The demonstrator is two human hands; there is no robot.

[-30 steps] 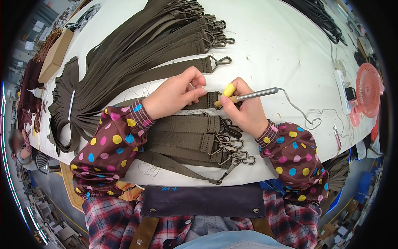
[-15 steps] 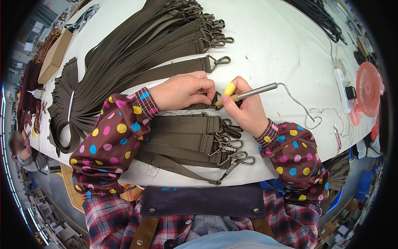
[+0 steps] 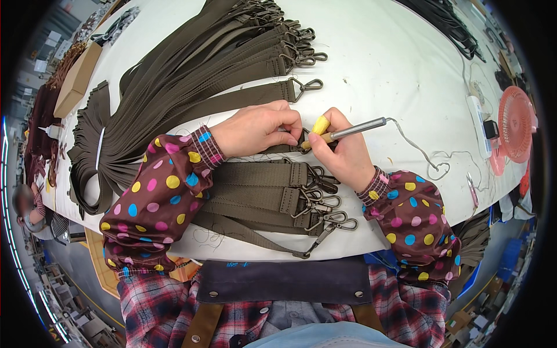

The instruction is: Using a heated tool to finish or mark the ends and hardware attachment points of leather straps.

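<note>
Head view: corded pen-like tool (image 3: pixel 362 127) is pinched in right hand (image 3: pixel 346 155), tip pointed at end of strap (image 3: pixel 282 149). Left hand (image 3: pixel 255 129) is curled over same strap; whether anything is pinched cannot be told. Strap is laid on bench (image 3: pixel 377 75) between larger bundle (image 3: pixel 174 87) and smaller pile (image 3: pixel 252 181).

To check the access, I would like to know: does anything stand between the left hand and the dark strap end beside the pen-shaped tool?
Nothing visible does: the left hand is right at the strap end and partly covers it. The pen-shaped tool, in the right hand, points there from the opposite side.
</note>
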